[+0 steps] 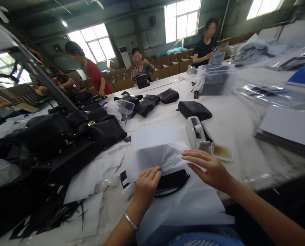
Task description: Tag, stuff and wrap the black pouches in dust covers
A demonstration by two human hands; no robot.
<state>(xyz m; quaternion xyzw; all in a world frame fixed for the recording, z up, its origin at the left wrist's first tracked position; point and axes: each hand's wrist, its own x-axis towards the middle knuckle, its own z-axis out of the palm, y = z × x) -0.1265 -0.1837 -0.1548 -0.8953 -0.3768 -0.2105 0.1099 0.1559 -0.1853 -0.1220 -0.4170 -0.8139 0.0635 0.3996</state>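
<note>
A black handbag (171, 181) lies in front of me on white tissue paper (159, 152), which covers its far part. Another stretch of the paper hangs toward my lap. My left hand (147, 184) pinches the paper's near edge over the bag, fingers pressed together. My right hand (209, 167) is at the paper's right side, fingers stretched out and fingertips by its edge. A dark tag with a white label (124, 179) sticks out left of the bag. A grey tape dispenser (195, 131) stands just beyond my right hand.
Black bags (73, 143) are heaped on the left beside loose white sheets (91, 174). A shallow dish (221, 152) sits right of the dispenser, and stacked boards (289, 128) lie far right. Several people work across the table, one in a red top (96, 75).
</note>
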